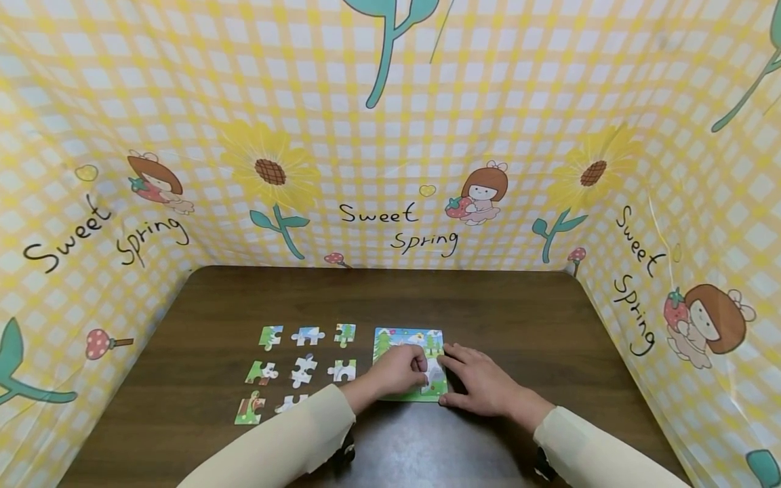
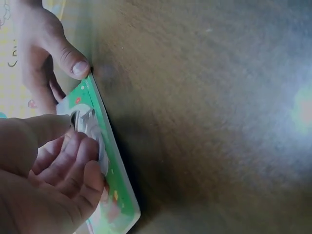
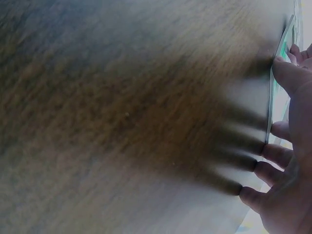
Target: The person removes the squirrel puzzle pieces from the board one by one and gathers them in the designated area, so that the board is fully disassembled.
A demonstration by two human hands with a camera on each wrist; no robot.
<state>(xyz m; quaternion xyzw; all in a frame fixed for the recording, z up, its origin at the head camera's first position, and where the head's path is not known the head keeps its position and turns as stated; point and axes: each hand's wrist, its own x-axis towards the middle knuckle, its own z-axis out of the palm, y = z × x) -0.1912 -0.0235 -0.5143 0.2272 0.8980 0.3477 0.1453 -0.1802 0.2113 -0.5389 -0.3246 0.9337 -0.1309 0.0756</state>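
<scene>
A square puzzle board (image 1: 407, 398) with a green, tree-and-sky picture lies flat on the table. My left hand (image 1: 399, 369) is over its middle with curled fingers. In the left wrist view, thumb and fingertips pinch a whitish-grey puzzle piece (image 2: 88, 122) at the board; the fingers hide much of it. My right hand (image 1: 485, 383) rests along the board's right edge. Its fingers are spread, with the thumb near the lower right corner, and the right wrist view shows the fingertips (image 3: 251, 195) touching that edge.
Several loose puzzle pieces (image 1: 304, 371) lie in rows left of the board, some partly behind my left sleeve (image 1: 287, 437). The brown wooden table (image 1: 488, 298) is enclosed by a yellow checked cloth (image 1: 378, 163) at the back and both sides.
</scene>
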